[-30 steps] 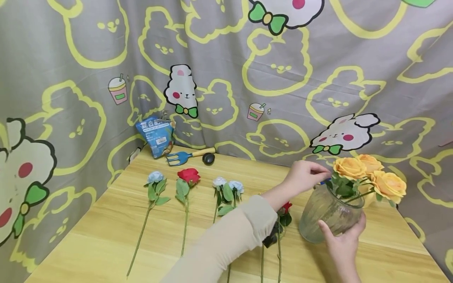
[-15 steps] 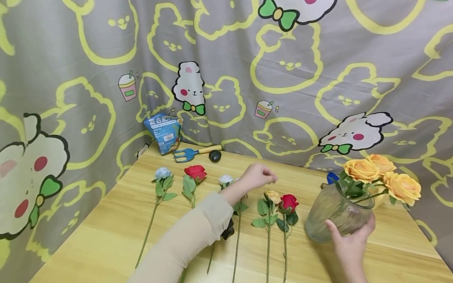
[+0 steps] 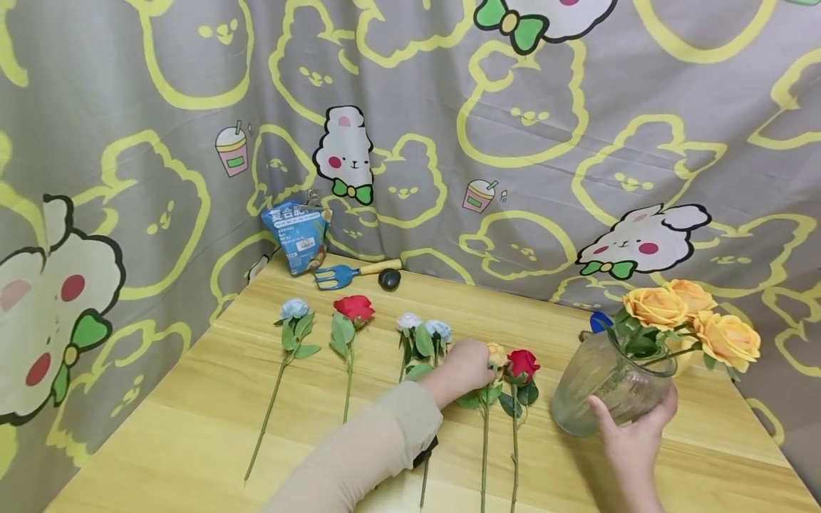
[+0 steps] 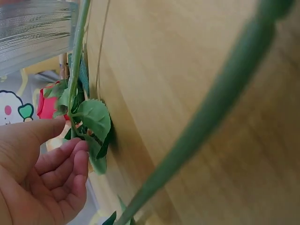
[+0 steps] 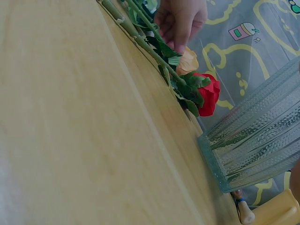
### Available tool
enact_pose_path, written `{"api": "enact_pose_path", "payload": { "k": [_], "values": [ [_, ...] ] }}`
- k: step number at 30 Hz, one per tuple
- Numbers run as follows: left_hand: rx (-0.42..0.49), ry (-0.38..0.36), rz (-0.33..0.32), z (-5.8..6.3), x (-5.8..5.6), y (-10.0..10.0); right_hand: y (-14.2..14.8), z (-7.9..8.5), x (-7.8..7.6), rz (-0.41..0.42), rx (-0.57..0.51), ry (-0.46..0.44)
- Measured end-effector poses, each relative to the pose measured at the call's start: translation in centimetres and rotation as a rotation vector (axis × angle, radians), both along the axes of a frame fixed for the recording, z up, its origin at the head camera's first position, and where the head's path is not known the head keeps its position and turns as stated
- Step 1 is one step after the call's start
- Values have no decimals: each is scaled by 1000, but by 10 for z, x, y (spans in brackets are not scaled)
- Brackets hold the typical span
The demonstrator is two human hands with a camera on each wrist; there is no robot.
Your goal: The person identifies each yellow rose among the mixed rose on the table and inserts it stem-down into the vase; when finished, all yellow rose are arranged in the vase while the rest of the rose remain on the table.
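On the table's right side my right hand (image 3: 635, 434) grips the ribbed glass vase (image 3: 586, 392). Several orange roses (image 3: 657, 308) lean out of its mouth. My left hand (image 3: 463, 365) is at the head of a pale yellow rose (image 3: 496, 354) that lies on the table, its thumb and curled fingertips pinching the stem among the leaves (image 4: 93, 117); part of the bloom is hidden. Just right of it lies a red rose (image 3: 523, 365), also seen in the right wrist view beside the yellow rose (image 5: 187, 61).
Farther left lie a white flower (image 3: 408, 322), blue flowers (image 3: 295, 308) and another red rose (image 3: 354, 308). At the back stand a blue bag (image 3: 298, 239), a blue hand fork (image 3: 335, 276) and a dark round object (image 3: 389, 278). A yellow container (image 5: 276, 211) is behind the vase.
My left hand has left the roses at the vase, swung left across the table and come down onto the pale yellow rose. The right hand keeps its grip on the vase.
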State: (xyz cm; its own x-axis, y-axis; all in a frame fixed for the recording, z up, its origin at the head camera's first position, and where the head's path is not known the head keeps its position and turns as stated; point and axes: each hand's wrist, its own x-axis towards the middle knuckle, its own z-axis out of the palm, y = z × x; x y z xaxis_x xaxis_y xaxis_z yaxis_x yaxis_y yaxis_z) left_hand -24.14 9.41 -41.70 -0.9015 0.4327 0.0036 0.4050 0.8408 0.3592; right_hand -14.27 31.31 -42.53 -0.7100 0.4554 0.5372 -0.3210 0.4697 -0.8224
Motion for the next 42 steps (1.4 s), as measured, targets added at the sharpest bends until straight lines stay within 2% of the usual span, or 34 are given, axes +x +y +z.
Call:
{"api": "enact_pose_path", "payload": {
  "k": [3, 12, 19, 22, 26, 32, 34, 37, 42],
  "values": [
    [-12, 0, 23, 0, 0, 3, 0, 0, 0, 1, -4, -3],
    [25, -31, 97, -1, 0, 5, -5, 6, 5, 24, -7, -1],
    [81, -95, 146, -3, 2, 8, 1, -1, 0, 23, -3, 11],
    [90, -107, 167, -3, 1, 8, -5, 6, 4, 30, -8, 16],
    [154, -152, 185, -3, -1, 3, -15, 18, 11, 33, -13, 17],
    [359, -286, 225, -2, -7, -6, -3, 3, 4, 13, -4, -13],
    [417, -308, 228, 1, -12, -10, 1, -1, 2, 8, -2, -20],
    [468, -297, 218, 13, -18, -14, 2, -3, 1, 5, 1, -22],
    [567, -257, 170, 46, -26, -18, 2, -3, 0, 14, 6, -4]
  ]
}}
